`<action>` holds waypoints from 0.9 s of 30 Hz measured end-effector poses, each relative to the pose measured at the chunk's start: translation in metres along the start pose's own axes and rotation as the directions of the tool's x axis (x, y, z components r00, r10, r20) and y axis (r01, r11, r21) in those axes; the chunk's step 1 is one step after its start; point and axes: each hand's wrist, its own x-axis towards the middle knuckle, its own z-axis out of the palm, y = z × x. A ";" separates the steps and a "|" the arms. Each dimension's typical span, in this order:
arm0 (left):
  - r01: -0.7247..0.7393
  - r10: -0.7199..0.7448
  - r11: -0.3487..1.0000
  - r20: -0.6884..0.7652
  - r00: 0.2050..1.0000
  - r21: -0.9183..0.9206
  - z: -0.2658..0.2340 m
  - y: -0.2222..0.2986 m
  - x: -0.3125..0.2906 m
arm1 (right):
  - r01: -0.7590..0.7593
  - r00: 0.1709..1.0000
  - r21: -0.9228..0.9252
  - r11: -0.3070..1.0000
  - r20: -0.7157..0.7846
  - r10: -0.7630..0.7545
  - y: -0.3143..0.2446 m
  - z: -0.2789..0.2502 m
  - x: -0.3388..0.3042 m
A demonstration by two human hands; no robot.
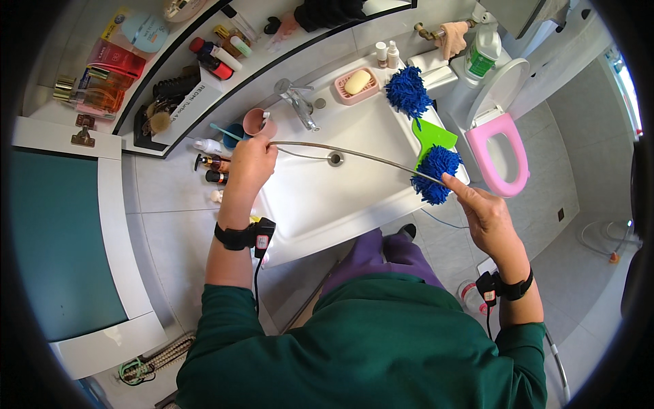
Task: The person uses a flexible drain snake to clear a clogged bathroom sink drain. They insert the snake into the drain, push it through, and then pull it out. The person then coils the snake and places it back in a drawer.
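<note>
A long, thin, flexible metal cable (361, 153), like a drain-cleaning spring, bows across the white sink (306, 211). My left hand (253, 163) is closed around its left end, above the near-left rim. My right hand (485, 208) pinches its right part, with the index finger stretched along it, past the sink's right edge. A thinner dark line runs from my left hand to the round drain (335, 159); I cannot tell whether it is cable or shadow. Just beyond my right fingers lies a shaggy blue cleaning pad (439, 163), against a bright green plastic piece (436, 136).
Another blue shaggy pad (409, 92) rests at the far right rim, near a soap dish (356, 86). A faucet (298, 102) and pink cup (259, 124) stand along the back. Bottles crowd the left side. A toilet with a pink seat (501, 153) is to the right.
</note>
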 end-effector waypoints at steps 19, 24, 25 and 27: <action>-0.240 0.206 0.959 -0.210 0.956 -0.153 0.147 -0.004 0.046 | -0.063 0.993 -0.068 0.996 0.092 0.069 0.015 0.024 -0.003; -0.185 0.139 0.933 -0.166 0.976 -0.310 0.142 -0.011 0.042 | -0.077 0.995 0.021 0.997 0.070 0.076 0.020 0.022 -0.005; -0.173 0.140 0.936 -0.125 0.982 -0.308 0.141 -0.011 0.039 | -0.078 0.995 0.016 0.997 0.071 0.076 0.021 0.022 -0.005; -0.159 0.141 0.942 -0.083 0.987 -0.295 0.138 -0.010 0.033 | -0.084 0.993 -0.001 0.996 0.089 0.084 0.022 0.023 -0.004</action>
